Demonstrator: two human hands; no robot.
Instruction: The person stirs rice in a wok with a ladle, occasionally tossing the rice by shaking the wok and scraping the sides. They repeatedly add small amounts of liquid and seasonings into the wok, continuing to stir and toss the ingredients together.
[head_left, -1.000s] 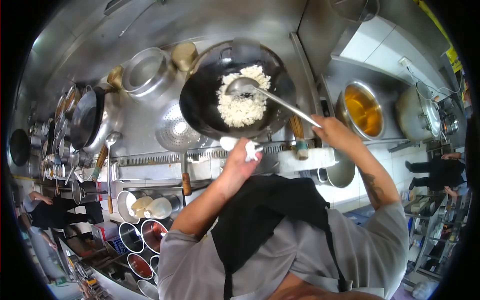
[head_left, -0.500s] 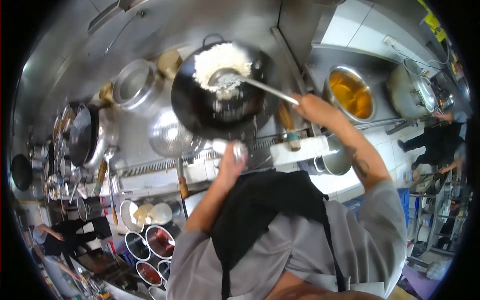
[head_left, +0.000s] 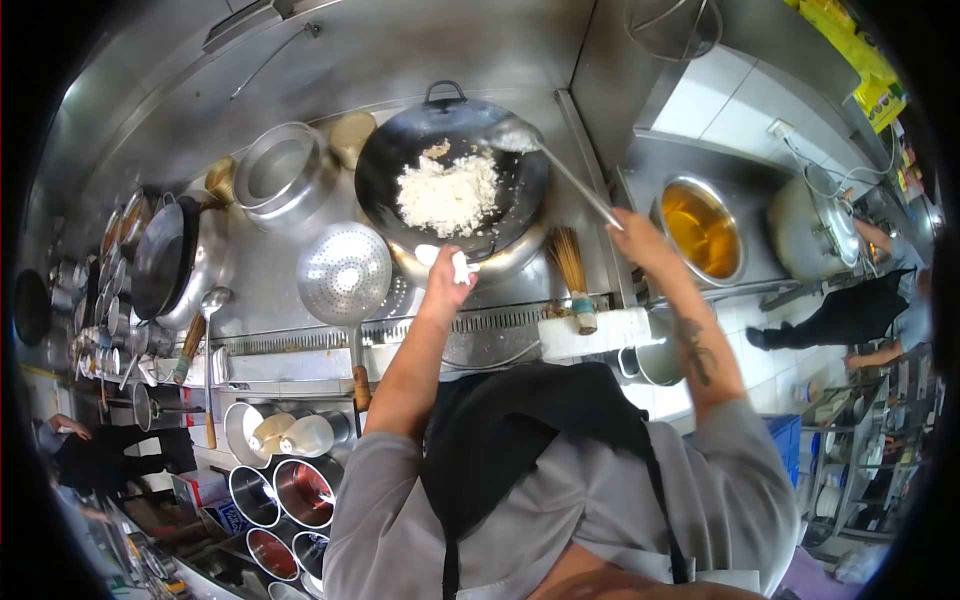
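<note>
A black wok (head_left: 390,170) sits on the stove, with a heap of white rice (head_left: 447,195) in its middle and a small brownish patch above it. My left hand (head_left: 447,285) is closed round a white cloth (head_left: 461,266) at the wok's near edge, where the wok's small handle is. In my right hand (head_left: 640,240), closed, is the shaft of a metal ladle (head_left: 580,187). The ladle's bowl rests by the wok's upper right rim, apart from the rice. A bamboo brush (head_left: 572,275) lies below and left of my right hand.
To the left are a perforated strainer (head_left: 344,272) and a metal pot (head_left: 278,170). At right stand a bowl of amber liquid (head_left: 700,230) and a large pot (head_left: 805,235). Sauce containers (head_left: 305,490) are at lower left. Other people stand at both far sides.
The ladle has left the rice and moved to the wok's upper right side. The rice now lies lower in the wok. My left hand has shifted slightly left and up.
</note>
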